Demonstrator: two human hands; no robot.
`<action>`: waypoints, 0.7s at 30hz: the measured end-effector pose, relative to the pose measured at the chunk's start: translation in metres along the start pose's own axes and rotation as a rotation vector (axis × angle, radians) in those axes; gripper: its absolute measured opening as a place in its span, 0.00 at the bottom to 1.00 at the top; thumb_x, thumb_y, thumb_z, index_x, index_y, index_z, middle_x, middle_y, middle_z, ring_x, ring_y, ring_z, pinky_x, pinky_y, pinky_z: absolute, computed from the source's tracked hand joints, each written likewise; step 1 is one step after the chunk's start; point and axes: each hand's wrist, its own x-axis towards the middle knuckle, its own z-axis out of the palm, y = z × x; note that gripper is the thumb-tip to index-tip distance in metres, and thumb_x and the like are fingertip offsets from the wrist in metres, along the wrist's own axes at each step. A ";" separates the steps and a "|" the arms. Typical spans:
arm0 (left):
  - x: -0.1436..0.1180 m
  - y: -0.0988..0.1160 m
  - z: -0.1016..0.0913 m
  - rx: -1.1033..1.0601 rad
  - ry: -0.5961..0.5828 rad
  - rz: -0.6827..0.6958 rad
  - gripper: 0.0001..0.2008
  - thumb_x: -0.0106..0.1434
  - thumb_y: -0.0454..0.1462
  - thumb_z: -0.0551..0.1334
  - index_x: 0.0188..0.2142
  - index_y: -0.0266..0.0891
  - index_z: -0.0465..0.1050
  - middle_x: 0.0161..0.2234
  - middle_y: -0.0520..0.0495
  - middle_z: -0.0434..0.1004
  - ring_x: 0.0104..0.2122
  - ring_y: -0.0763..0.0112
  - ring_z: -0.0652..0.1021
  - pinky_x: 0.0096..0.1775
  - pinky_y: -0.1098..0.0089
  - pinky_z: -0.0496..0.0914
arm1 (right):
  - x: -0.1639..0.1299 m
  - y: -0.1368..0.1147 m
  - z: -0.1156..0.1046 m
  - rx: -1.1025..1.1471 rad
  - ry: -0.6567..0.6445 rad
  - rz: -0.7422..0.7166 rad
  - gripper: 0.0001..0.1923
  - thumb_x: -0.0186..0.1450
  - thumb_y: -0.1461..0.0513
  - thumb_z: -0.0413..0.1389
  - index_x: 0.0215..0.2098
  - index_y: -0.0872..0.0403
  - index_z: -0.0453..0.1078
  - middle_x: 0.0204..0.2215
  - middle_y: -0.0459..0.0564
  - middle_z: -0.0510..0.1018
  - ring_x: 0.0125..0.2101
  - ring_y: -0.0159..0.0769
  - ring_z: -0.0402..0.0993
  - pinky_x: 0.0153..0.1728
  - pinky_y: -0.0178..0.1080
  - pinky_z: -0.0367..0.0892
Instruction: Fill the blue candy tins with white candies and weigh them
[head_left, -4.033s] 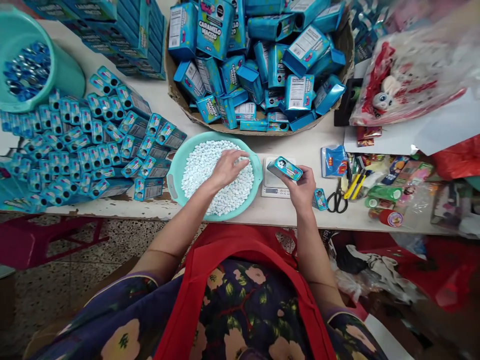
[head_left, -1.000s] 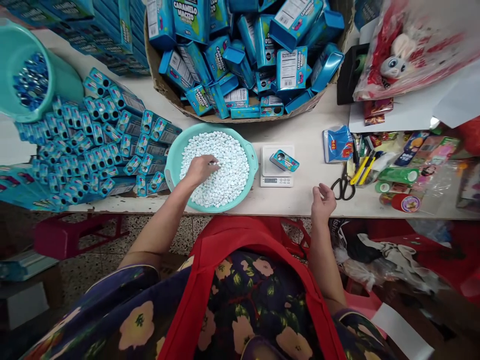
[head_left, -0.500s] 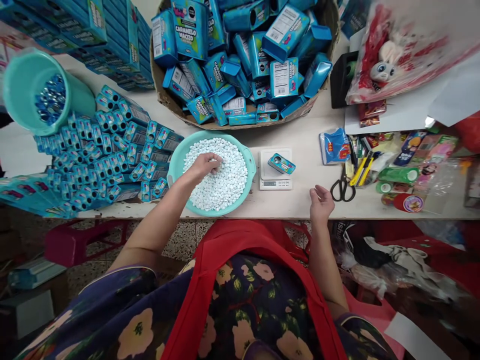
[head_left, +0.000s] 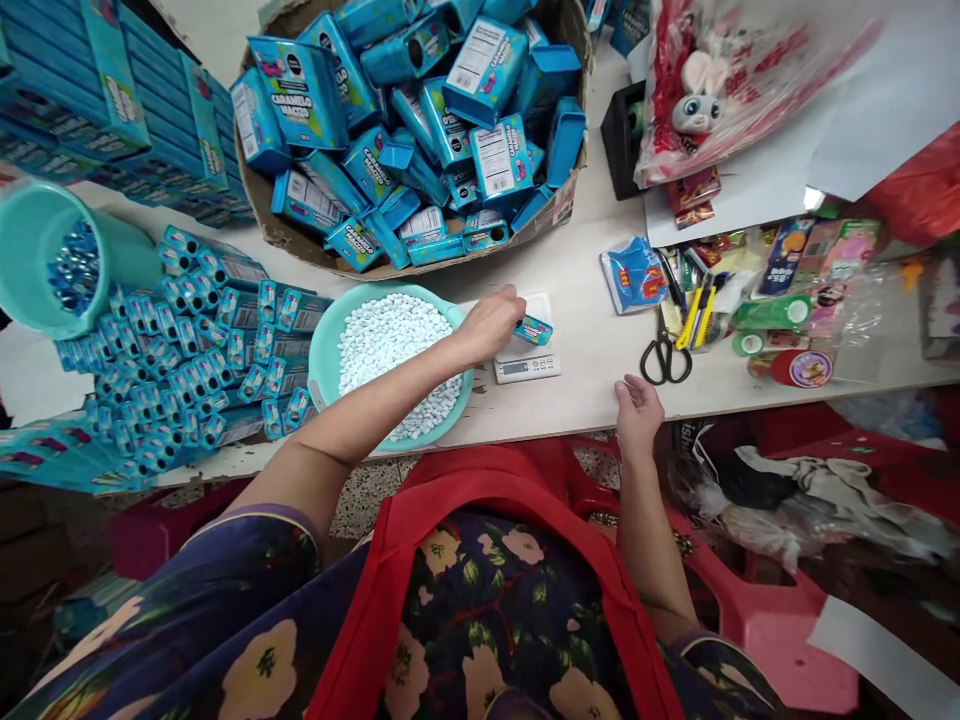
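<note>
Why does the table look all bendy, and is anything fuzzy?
Head view: the wide lens curves the table edge and stretches the corners; the plastic toy bag at top right looks smeared; the left hand over the scale is fairly sharp; light is soft and even.

At eleven o'clock we read "CARAMELO MACIZO" on a blue box (head_left: 289, 100) in the cardboard tub (head_left: 555, 215). White nutrition panels on neighbouring boxes (head_left: 495, 155) are too small for us to read, as is the scale's display (head_left: 516, 368).

Bright, even indoor light, soft shadows, sharp centre, strong wide-angle bending and slight smear at the edges.
</note>
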 end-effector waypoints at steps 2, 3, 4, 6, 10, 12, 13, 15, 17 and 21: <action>0.000 0.000 0.001 0.038 0.011 0.015 0.16 0.61 0.27 0.52 0.42 0.36 0.75 0.43 0.39 0.73 0.37 0.61 0.75 0.33 0.64 0.61 | 0.001 0.003 -0.001 0.002 0.008 0.005 0.24 0.56 0.49 0.61 0.44 0.56 0.72 0.42 0.56 0.80 0.41 0.42 0.78 0.49 0.51 0.72; 0.000 -0.001 0.001 0.033 0.022 0.019 0.16 0.61 0.27 0.53 0.44 0.37 0.75 0.43 0.40 0.73 0.37 0.61 0.75 0.33 0.65 0.61 | 0.002 0.004 -0.001 0.008 0.010 0.009 0.24 0.56 0.49 0.61 0.44 0.56 0.72 0.42 0.57 0.80 0.41 0.42 0.78 0.48 0.51 0.72; 0.001 -0.002 0.002 0.015 0.034 0.022 0.16 0.60 0.28 0.54 0.45 0.37 0.74 0.44 0.41 0.73 0.38 0.62 0.75 0.33 0.65 0.62 | 0.003 0.004 -0.001 0.015 0.010 0.014 0.24 0.56 0.49 0.61 0.44 0.57 0.72 0.42 0.57 0.80 0.41 0.42 0.78 0.48 0.51 0.72; 0.003 -0.005 0.002 -0.053 0.063 0.019 0.16 0.59 0.27 0.55 0.44 0.38 0.74 0.43 0.41 0.73 0.38 0.62 0.75 0.34 0.65 0.63 | 0.006 0.004 0.000 0.023 0.007 0.018 0.25 0.55 0.49 0.62 0.44 0.57 0.72 0.42 0.58 0.80 0.41 0.42 0.78 0.48 0.50 0.72; 0.001 -0.017 -0.005 -0.417 0.173 -0.036 0.10 0.55 0.27 0.58 0.34 0.37 0.75 0.34 0.45 0.76 0.34 0.66 0.76 0.37 0.66 0.67 | 0.009 0.000 0.001 0.005 0.000 0.014 0.25 0.56 0.49 0.61 0.45 0.57 0.72 0.41 0.57 0.80 0.41 0.41 0.78 0.48 0.49 0.72; -0.009 -0.030 -0.010 -0.754 0.206 -0.116 0.05 0.53 0.30 0.62 0.32 0.36 0.73 0.28 0.48 0.74 0.29 0.69 0.75 0.35 0.67 0.68 | 0.010 -0.001 0.000 0.000 0.001 0.014 0.25 0.56 0.49 0.61 0.45 0.57 0.72 0.41 0.56 0.80 0.41 0.42 0.77 0.47 0.49 0.73; -0.017 -0.039 -0.011 -0.916 0.224 -0.166 0.06 0.52 0.32 0.64 0.32 0.36 0.73 0.26 0.50 0.73 0.27 0.70 0.75 0.34 0.67 0.69 | 0.010 -0.002 -0.001 -0.001 0.002 0.015 0.24 0.56 0.49 0.61 0.44 0.57 0.72 0.41 0.56 0.80 0.42 0.42 0.77 0.47 0.49 0.73; -0.041 -0.061 -0.011 -1.114 0.291 -0.272 0.09 0.50 0.35 0.67 0.33 0.36 0.73 0.25 0.51 0.73 0.25 0.70 0.75 0.33 0.67 0.70 | 0.010 -0.002 -0.002 -0.002 -0.002 0.015 0.24 0.56 0.49 0.61 0.44 0.56 0.72 0.41 0.56 0.80 0.42 0.41 0.77 0.47 0.49 0.73; -0.069 -0.086 -0.005 -1.081 0.356 -0.372 0.11 0.50 0.38 0.69 0.33 0.36 0.74 0.27 0.49 0.75 0.27 0.68 0.76 0.34 0.66 0.71 | 0.009 -0.002 -0.002 -0.004 -0.006 0.016 0.24 0.56 0.49 0.61 0.44 0.57 0.72 0.41 0.56 0.80 0.41 0.41 0.77 0.47 0.49 0.73; -0.112 -0.119 0.010 -0.586 0.353 -0.477 0.11 0.50 0.37 0.70 0.35 0.38 0.77 0.40 0.42 0.79 0.46 0.54 0.77 0.47 0.61 0.70 | 0.006 -0.001 0.002 0.002 -0.013 0.024 0.24 0.56 0.49 0.61 0.44 0.57 0.72 0.40 0.55 0.80 0.41 0.41 0.77 0.47 0.49 0.73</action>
